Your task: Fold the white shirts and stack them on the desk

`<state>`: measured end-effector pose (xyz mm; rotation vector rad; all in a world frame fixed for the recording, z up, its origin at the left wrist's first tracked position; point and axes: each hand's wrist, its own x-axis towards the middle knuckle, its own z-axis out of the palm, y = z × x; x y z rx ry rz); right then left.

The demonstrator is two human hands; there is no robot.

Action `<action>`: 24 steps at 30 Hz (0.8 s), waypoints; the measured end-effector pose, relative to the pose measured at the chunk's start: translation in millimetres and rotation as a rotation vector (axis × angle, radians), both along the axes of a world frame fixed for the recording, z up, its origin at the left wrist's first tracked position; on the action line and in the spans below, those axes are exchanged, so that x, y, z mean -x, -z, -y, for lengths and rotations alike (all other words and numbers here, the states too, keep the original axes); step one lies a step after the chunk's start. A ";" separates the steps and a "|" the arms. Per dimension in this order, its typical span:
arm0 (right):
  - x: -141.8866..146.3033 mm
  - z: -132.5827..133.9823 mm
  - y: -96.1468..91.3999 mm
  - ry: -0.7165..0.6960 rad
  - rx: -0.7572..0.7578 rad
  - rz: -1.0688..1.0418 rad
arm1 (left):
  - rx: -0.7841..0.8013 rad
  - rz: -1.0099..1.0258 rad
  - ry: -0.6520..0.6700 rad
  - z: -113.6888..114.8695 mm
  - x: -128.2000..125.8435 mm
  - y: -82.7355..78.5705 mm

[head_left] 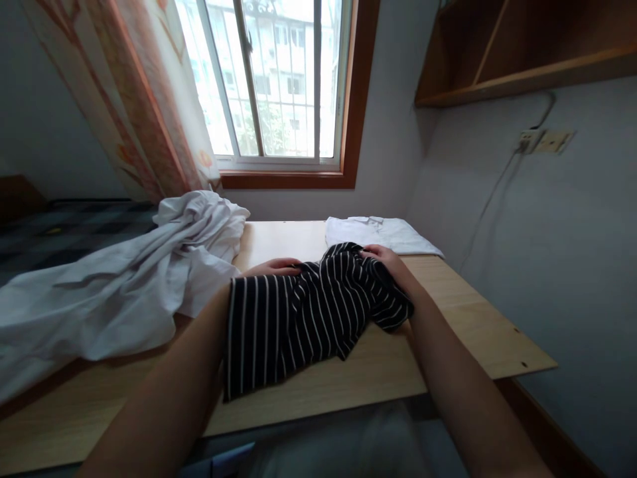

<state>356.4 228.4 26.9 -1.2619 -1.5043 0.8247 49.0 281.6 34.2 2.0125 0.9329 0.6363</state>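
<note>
A black garment with thin white stripes point(293, 318) lies bunched on the light wooden table point(448, 332). My left hand point(273, 267) lies flat on its far left edge, fingers stretched out. My right hand point(385, 259) grips the bunched fabric at the garment's far right, fingers curled over it. Both forearms reach in from the near edge on either side of the cloth.
A crumpled pile of white clothes point(124, 292) covers the table's left side. A folded white shirt point(378, 234) lies at the back by the wall. Behind are a window point(279, 79) with a curtain point(144, 99). A wooden shelf point(522, 53) and a wall socket point(542, 141) are on the right.
</note>
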 end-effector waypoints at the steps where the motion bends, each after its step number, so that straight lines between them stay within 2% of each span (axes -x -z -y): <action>1: -2.1 -1.6 1.2 0.114 -0.021 0.117 | -0.024 -0.059 -0.008 -3.0 2.5 0.7; 3: -4.4 -2.3 1.9 0.326 -0.055 0.304 | -0.122 -0.201 -0.068 -8.7 6.6 2.2; 4: -4.1 -1.1 0.8 0.388 -0.091 0.353 | -0.189 -0.264 -0.112 -10.7 7.9 2.7; 6: 0.8 4.4 -4.1 0.417 -0.257 0.391 | -0.342 -0.416 -0.187 -12.2 8.7 2.8; 9: 19.8 16.7 -11.7 0.286 -0.612 0.479 | -0.500 -0.573 -0.220 -8.7 6.2 1.2; 11: 37.4 23.3 -10.9 0.088 -0.714 0.566 | -0.565 -0.631 -0.222 -5.0 3.3 0.1; 14: 59.9 25.0 2.1 -0.160 -0.634 0.656 | -0.666 -0.618 -0.221 -1.1 -2.2 -1.3; 16: 66.5 21.1 13.7 -0.204 -0.519 0.706 | -0.724 -0.532 -0.208 1.8 -7.9 -2.7; 18: 66.7 16.1 22.3 -0.218 -0.426 0.741 | -0.714 -0.374 -0.188 7.2 -16.5 -4.3; 22: 62.1 12.0 25.5 -0.244 -0.366 0.785 | -0.452 0.000 -0.189 23.7 -40.0 -1.1; 24: 61.8 12.3 23.3 -0.239 -0.362 0.813 | -0.306 0.061 -0.165 29.7 -49.2 5.3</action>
